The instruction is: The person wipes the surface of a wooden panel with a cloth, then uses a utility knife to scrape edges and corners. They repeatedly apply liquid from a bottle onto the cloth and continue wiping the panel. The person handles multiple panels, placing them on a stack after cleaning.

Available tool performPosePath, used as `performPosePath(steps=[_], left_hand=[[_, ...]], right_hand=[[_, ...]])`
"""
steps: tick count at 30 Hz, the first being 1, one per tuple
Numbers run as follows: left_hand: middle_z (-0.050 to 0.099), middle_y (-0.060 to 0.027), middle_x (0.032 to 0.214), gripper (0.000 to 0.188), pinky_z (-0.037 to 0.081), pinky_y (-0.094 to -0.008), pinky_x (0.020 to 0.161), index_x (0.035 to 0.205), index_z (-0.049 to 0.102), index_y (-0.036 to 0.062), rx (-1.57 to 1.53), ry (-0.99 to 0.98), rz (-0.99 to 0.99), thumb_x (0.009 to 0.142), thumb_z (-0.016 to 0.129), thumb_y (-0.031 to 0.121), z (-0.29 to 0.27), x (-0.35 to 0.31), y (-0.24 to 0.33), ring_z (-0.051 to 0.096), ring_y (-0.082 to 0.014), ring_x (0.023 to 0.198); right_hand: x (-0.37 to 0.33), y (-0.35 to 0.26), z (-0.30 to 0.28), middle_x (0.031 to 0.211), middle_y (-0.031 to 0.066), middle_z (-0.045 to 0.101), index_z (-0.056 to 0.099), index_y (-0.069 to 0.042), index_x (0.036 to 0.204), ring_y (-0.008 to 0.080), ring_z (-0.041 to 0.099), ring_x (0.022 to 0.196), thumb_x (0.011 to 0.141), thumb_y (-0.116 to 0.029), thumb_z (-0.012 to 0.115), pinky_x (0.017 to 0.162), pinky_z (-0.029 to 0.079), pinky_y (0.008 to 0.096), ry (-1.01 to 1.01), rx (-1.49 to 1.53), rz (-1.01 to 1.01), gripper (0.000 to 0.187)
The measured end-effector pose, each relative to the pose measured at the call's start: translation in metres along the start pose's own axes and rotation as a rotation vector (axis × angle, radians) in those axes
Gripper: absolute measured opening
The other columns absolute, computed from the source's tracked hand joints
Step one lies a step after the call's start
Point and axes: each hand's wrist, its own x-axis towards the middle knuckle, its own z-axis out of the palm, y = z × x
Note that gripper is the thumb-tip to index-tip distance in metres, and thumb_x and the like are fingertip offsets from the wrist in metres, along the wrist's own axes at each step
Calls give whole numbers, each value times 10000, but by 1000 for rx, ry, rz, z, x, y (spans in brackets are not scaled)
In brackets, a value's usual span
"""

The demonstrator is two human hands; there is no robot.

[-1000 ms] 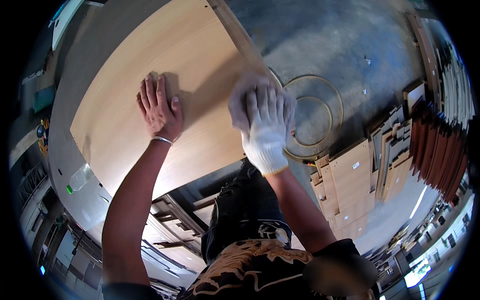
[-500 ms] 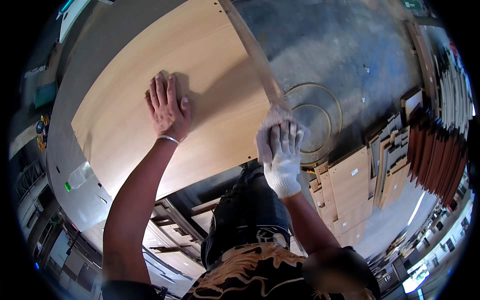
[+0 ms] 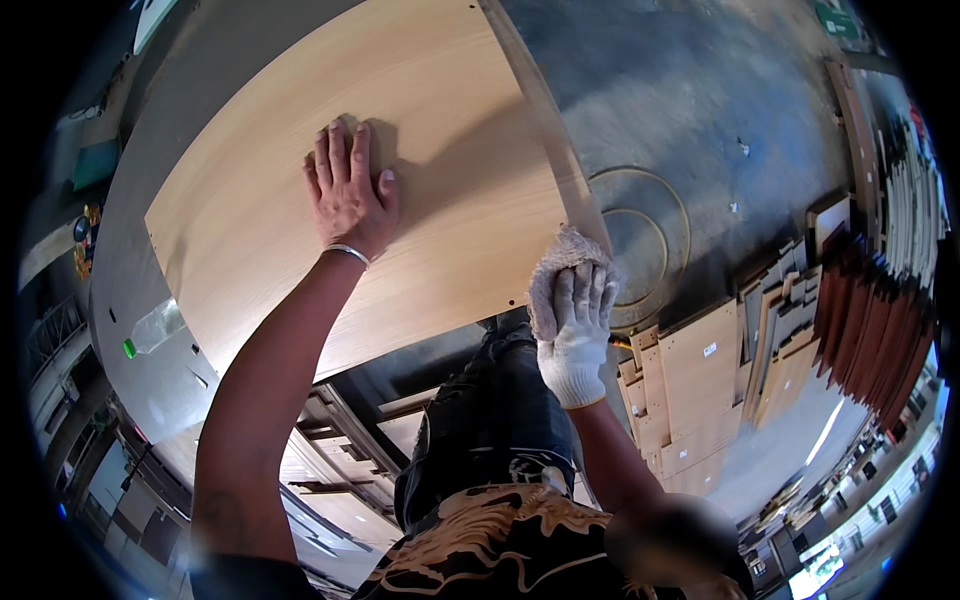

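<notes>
A light wood-toned panel [image 3: 455, 255] with small dark holes near its edges lies flat before me. Bare and spread, my left hand [image 3: 352, 200] presses palm down on the panel's middle. A white knit glove covers my right hand [image 3: 577, 340], which grips a fuzzy greyish-white rag [image 3: 548, 290] against the panel's right edge, close to the near corner. The rag wraps over that edge and hides part of it.
Grey tabletop [image 3: 125, 250] shows left of the panel, with a clear plastic bottle [image 3: 158, 326] lying on it. A thin hose [image 3: 686, 230] loops on the floor at right. Beyond are stacked wood boards [image 3: 700, 370] and dark red strips [image 3: 868, 325].
The panel and my left hand on it have shifted a little to the right. My right hand and the rag have come slightly nearer along the panel's edge.
</notes>
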Motion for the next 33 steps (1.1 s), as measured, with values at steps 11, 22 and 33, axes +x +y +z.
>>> performPosePath(steps=[11, 22, 33], left_hand=[[269, -166, 1680, 659, 143, -572, 1271, 1615, 304, 158, -15, 17, 8, 1001, 510, 282, 5, -3, -4, 210, -375, 1565], [282, -151, 1679, 655, 157, -556, 1273, 1615, 304, 160, -15, 51, 23, 1007, 517, 280, 6, -4, -6, 228, -365, 1562], [299, -148, 1669, 661, 180, -559, 1260, 1603, 331, 207, 7, 65, 14, 988, 549, 317, 16, -4, -18, 253, -351, 1550]], right_hand=[[62, -13, -25, 1565, 258, 394, 458, -3, 1504, 504, 303, 1481, 870, -312, 713, 1245, 194, 643, 69, 15, 68, 749], [116, -29, -24, 1624, 196, 374, 440, -122, 1560, 475, 259, 1513, 876, -389, 721, 1190, 231, 704, 108, -12, 135, 787], [128, -57, -16, 1535, 155, 530, 586, -85, 1445, 357, 320, 1529, 842, -288, 698, 1252, 155, 605, 207, 165, -215, 646]])
